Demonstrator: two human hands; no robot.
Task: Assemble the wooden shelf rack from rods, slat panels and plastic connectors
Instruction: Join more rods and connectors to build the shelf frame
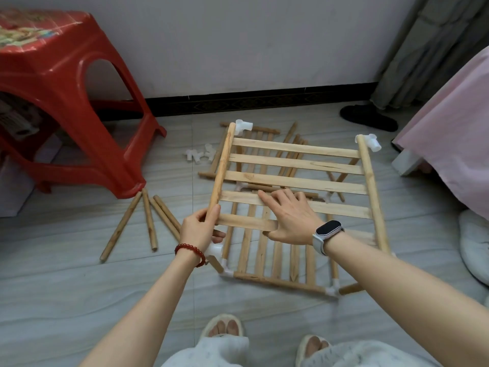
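Holding the slat panel [293, 165] above the lower frame [277, 276] on the floor: we are gripping its left rod with left hand [197, 229] fingers clamped, right hand [289, 218] fingers flat on slats. Looks light, stiff; rods seem best for gripping.

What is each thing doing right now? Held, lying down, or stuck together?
Slat panel: held up, tilted.
Left hand: gripping the panel's side rod.
Right hand: flat on the slats.
Bottom frame: joined, on the floor.
Loose rods: lying on the floor.
Spare connectors: unused, on the floor.
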